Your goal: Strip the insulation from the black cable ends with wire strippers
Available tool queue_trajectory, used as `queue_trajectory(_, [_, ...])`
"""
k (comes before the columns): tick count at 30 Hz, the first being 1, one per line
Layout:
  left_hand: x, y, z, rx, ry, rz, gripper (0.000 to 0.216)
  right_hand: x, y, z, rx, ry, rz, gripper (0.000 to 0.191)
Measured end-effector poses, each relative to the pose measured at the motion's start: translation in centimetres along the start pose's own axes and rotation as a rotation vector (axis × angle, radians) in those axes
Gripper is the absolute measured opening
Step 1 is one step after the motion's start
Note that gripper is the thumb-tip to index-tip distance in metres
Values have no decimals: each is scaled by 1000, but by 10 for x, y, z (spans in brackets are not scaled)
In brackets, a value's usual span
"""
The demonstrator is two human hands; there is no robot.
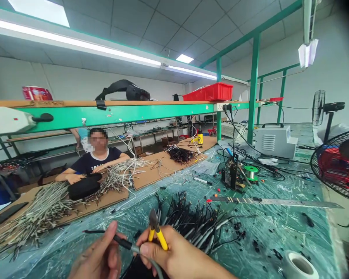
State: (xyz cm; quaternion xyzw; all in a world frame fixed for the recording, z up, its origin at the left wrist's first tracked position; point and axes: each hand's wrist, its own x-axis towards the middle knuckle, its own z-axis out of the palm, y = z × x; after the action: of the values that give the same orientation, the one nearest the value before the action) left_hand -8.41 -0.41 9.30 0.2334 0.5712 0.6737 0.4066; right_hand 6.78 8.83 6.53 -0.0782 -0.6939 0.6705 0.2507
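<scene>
A grey cable with a black sleeved section and a thin dark end runs between my two hands, low in the head view. My left hand has its thumb and index finger closed around the black part, and the thin tip sticks out to the left. Further along, my right hand pinches the grey jacket. That same hand also keeps a pair of yellow-handled cutters, jaws pointing up. Just beyond lies a heap of black and grey cables on the plastic-covered table.
A steel ruler, a solder spool and a black stand lie beyond the heap. A white roll sits front right, near a fan. Across the table, a person sits behind bundled grey cables.
</scene>
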Motion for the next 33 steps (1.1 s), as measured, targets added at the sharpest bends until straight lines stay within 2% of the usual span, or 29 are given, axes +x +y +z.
queue_trajectory(2, [3, -2, 3, -60, 53, -34, 41, 4, 2, 0, 43, 3, -16, 50])
queue_trajectory(4, [4, -4, 7, -50, 127, 12, 38, 9, 4, 0, 103, 19, 20, 56])
queue_trajectory(7, [6, -7, 11, -4, 153, 88, 38, 14, 9, 1, 212, 60, 103, 62])
queue_trajectory(11, [8, -9, 11, 39, 128, 73, 37, 16, 13, 2, 266, 105, 159, 65])
queue_trajectory(16, [6, -7, 13, 84, 114, 103, 46, 14, 14, 2, 300, 104, 148, 58])
queue_trajectory(22, [3, -7, 18, 199, 25, 135, 54, 13, 14, 3, 310, 107, 130, 59])
queue_trajectory(28, [-2, -5, 17, 147, -4, 93, 45, 13, 12, 3, 366, 68, 108, 54])
queue_trajectory(33, [-4, -2, 16, 51, 18, 18, 36, 11, 10, 2, 415, 3, 89, 52])
